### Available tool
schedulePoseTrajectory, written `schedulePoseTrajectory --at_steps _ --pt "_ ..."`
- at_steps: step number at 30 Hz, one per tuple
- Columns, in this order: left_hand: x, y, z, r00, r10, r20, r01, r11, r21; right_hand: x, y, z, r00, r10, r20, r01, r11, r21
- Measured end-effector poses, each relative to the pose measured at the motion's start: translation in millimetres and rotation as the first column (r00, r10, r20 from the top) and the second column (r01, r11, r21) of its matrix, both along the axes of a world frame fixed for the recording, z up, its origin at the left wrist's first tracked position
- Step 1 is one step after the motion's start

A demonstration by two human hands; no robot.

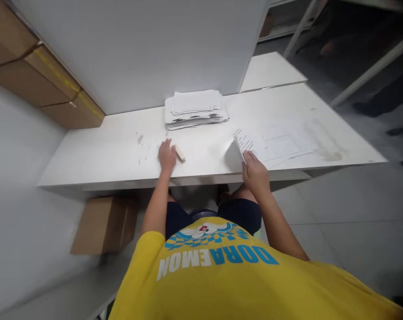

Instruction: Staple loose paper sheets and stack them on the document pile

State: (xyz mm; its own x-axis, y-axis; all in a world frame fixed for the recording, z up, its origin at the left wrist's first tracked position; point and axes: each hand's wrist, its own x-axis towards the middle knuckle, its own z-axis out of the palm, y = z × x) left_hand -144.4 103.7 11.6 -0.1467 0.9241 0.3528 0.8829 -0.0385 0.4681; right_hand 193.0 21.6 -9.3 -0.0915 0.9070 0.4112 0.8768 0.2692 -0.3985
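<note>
My left hand [167,156] rests palm down on the white table [104,151], its fingers curled beside a small pale oblong object [180,154] that it touches. My right hand [254,171] pinches the near corner of a printed paper sheet [243,144] and lifts that corner, which is blurred by motion. The sheet belongs to a few flat printed sheets [281,144] spread on the table's right part. A stack of folded papers [195,109] lies at the back of the table, between and beyond both hands.
A white panel [138,49] stands behind the table. Cardboard boxes [38,71] line the left wall, and another box [101,224] sits on the floor under the table. A second white table [271,69] and metal rack legs stand at the far right.
</note>
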Motion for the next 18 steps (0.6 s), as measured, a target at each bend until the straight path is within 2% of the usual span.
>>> schedulePoseTrajectory --at_steps 2,4,6,8,12,18 --pt "4 -6 0.7 0.977 -0.173 -0.124 0.175 0.985 0.005 -37 -10 -4.8 0.987 0.158 0.024 -0.157 0.987 -0.036" --pt "7 -9 0.3 0.938 -0.289 -0.194 0.288 0.957 -0.035 -76 -18 -10.2 0.95 0.308 0.057 -0.302 0.948 -0.102" --pt "7 -9 -0.3 0.927 -0.316 -0.2 0.308 0.949 -0.071 -108 -25 -14.3 0.899 0.427 0.102 -0.409 0.899 -0.157" --pt "7 -7 -0.5 0.937 -0.294 -0.186 0.282 0.955 -0.091 -125 -30 -16.7 0.862 0.487 0.143 -0.46 0.868 -0.185" --pt "5 -4 -1.1 0.951 -0.252 -0.179 0.24 0.967 -0.088 -131 -37 -17.9 0.876 0.457 0.153 -0.429 0.884 -0.185" --pt "7 -5 -1.5 0.949 -0.265 -0.173 0.251 0.963 -0.095 -140 -38 -16.6 0.919 0.379 0.109 -0.356 0.916 -0.186"
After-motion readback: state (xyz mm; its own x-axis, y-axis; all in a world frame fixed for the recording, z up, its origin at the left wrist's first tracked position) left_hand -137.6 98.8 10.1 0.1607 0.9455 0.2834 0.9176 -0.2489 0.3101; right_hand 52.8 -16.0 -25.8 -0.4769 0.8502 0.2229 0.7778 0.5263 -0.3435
